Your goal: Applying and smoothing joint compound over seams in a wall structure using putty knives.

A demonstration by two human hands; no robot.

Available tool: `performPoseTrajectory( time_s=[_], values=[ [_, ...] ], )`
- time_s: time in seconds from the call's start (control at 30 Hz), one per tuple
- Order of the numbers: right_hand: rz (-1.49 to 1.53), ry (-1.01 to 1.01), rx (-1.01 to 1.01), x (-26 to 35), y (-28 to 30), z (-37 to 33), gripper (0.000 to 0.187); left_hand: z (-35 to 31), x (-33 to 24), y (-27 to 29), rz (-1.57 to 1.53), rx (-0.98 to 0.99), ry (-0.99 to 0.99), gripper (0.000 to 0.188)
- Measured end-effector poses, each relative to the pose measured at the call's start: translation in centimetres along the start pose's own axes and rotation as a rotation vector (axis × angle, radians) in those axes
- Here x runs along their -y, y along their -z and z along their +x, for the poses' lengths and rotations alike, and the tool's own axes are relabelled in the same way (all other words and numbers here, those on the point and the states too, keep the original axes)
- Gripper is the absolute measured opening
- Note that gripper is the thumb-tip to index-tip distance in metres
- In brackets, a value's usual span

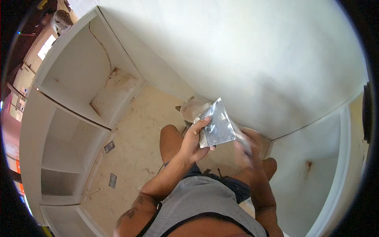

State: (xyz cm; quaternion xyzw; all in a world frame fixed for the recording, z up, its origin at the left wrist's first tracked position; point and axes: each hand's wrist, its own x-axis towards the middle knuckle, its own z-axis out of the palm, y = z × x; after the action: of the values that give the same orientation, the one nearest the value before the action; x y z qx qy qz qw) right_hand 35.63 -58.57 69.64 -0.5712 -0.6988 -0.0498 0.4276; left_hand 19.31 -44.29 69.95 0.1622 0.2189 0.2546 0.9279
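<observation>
In front of my chest, my left hand (pixel 195 138) grips a flat, shiny metal plate (pixel 222 125) smeared with pale filler, thumb on its upper face. My right hand (pixel 252 147), blurred by motion, is closed around what looks like a putty knife (pixel 238 132). Its pale blade reaches to the plate's right edge; blur hides its exact outline. Just beyond the plate, a bucket (pixel 189 108) with whitish paste about its rim stands on the floor, partly covered by my left hand and the plate.
A smooth white panel (pixel 252 51) rises ahead. White open shelving (pixel 63 158) lines the left side, with a brown-stained compartment and a hanging cord. Another white compartment (pixel 312 170) stands at right. Two small dark pieces (pixel 113 180) lie on the dusty floor (pixel 136 126).
</observation>
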Motion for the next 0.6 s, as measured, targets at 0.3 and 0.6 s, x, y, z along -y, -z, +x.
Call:
performPoseTrajectory(
  time_s=[0.3, 0.6],
  values=[
    [0.316, -0.997, -0.289, -2.1, -4.5, -4.7, 0.037, -1.4, 0.2, 1.3, 0.232, -0.041, -0.243, 0.038],
    [1.114, -1.313, -0.650, 4.4, -7.2, -1.4, 0.049, -0.6, 0.2, 3.9, 1.133, 0.153, -0.567, 0.060]
  ],
)
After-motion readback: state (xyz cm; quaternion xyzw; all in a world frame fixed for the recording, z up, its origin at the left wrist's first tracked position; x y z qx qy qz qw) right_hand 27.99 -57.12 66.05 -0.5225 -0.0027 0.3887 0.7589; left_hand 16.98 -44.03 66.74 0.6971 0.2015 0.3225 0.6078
